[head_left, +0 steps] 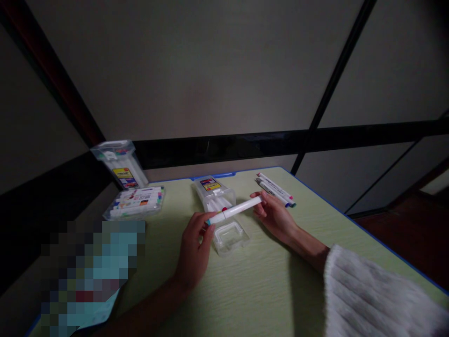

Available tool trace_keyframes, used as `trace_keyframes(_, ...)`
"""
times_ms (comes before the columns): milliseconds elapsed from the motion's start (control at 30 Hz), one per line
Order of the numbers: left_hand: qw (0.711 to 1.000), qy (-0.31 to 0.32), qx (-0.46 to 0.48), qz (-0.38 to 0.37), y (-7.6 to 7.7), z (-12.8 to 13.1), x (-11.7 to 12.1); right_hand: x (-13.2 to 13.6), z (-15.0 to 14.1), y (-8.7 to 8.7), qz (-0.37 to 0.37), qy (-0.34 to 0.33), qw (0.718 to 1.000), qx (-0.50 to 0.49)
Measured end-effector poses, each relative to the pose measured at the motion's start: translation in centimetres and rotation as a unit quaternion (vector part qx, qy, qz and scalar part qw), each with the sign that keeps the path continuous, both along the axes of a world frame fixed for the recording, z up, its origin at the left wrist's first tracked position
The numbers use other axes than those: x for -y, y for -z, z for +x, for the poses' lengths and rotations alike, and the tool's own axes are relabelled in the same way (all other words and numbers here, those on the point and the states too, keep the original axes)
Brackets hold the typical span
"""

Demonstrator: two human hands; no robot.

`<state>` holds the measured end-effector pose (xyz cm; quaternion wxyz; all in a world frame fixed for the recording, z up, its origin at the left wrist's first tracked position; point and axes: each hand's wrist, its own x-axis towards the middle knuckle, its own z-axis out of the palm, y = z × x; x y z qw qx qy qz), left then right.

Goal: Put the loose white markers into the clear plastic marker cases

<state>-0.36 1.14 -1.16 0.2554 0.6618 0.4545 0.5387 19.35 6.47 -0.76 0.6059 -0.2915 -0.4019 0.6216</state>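
Note:
Between my two hands a white marker with a teal end is held at a slant, its right end higher. My left hand is closed on the teal end. My right hand pinches the other end with fingertips. Under and behind the marker lies a clear plastic marker case with a yellow and dark label; a few white markers show in its opening. Its clear lid with a handle is swung open toward me on the table. Beyond my right hand, several white markers with coloured ends lie side by side.
At the back left a clear case full of markers stands upright. In front of it lies a flat clear pack of markers. A blurred-out teal item rests at the left. The pale green table has a blue edge and meets a panelled wall.

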Motion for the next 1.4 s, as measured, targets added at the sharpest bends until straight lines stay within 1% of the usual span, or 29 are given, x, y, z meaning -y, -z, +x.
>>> trace_keyframes(200, 1.0, -0.002, -0.003, 0.006, -0.05, -0.01, -0.05, 0.02, -0.04, -0.07, -0.009, 0.003, 1.0, -0.007)
trace_keyframes(333, 1.0, -0.001, 0.01, -0.002, -0.05, 0.05, -0.19, -0.03, -0.04, -0.01, -0.005, 0.004, 1.0, -0.001)
trace_keyframes(500, 0.998, -0.005, 0.027, -0.048, 0.03, 0.05, -0.05, -0.04, -0.08, -0.03, -0.013, 0.007, 1.0, -0.011)
trace_keyframes(700, 0.994, -0.017, 0.043, -0.095, -0.49, 0.26, 0.18, 0.02, -0.12, -0.16, -0.015, 0.006, 1.0, -0.017)
trace_keyframes(833, 0.994, -0.018, 0.045, -0.097, -0.65, 0.34, 0.21, 0.04, -0.09, -0.19, -0.021, 0.009, 1.0, -0.02)
trace_keyframes(1200, 0.994, -0.015, 0.042, -0.096, -0.3, 0.26, 0.02, 0.17, 0.0, -0.45, -0.036, 0.01, 0.999, -0.029)
trace_keyframes(1400, 0.995, -0.005, 0.048, -0.089, -0.54, 0.28, 0.19, 0.18, 0.16, -0.39, -0.035, 0.009, 0.999, -0.026)
